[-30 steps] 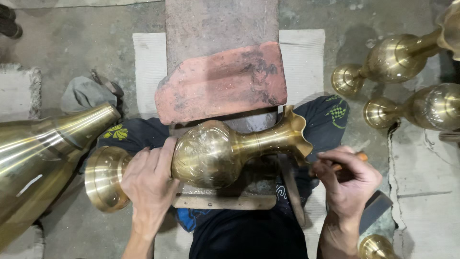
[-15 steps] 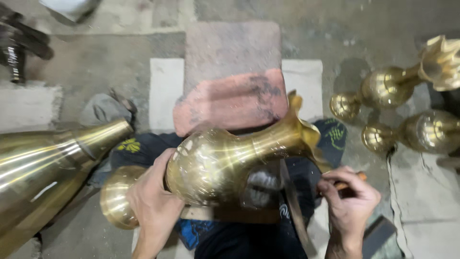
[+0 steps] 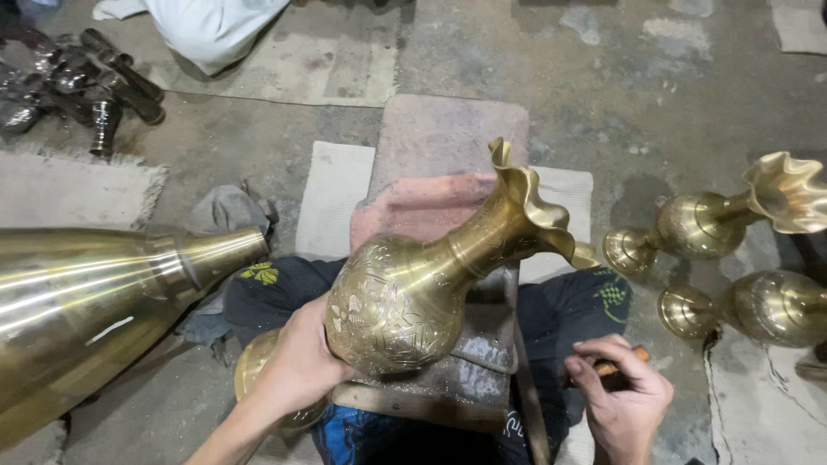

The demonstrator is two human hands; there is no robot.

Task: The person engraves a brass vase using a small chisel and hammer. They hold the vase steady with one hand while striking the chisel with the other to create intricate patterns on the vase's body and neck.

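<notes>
My left hand (image 3: pixel 297 366) grips the narrow waist of an engraved brass vase (image 3: pixel 413 288), between its round belly and its foot. The vase is tilted, with its frilled mouth pointing up and to the right over a reddish stone block (image 3: pixel 413 211). My right hand (image 3: pixel 624 400) is low at the right, away from the vase, closed on a small tool with an orange-brown handle (image 3: pixel 633 357). A long dark metal bar (image 3: pixel 530 405) lies between my legs below the vase.
A large plain brass vessel (image 3: pixel 103 301) lies on its side at the left. Two more brass vases (image 3: pixel 715 220) (image 3: pixel 767 308) lie at the right. Dark metal parts (image 3: pixel 77 86) sit at the top left, near a white cloth (image 3: pixel 211 26). Concrete floor all around.
The vase has tipped up, its mouth rising and its engraved belly turning toward me. My right hand has dropped away from the vase's neck, down to the right. The view has pulled back.
</notes>
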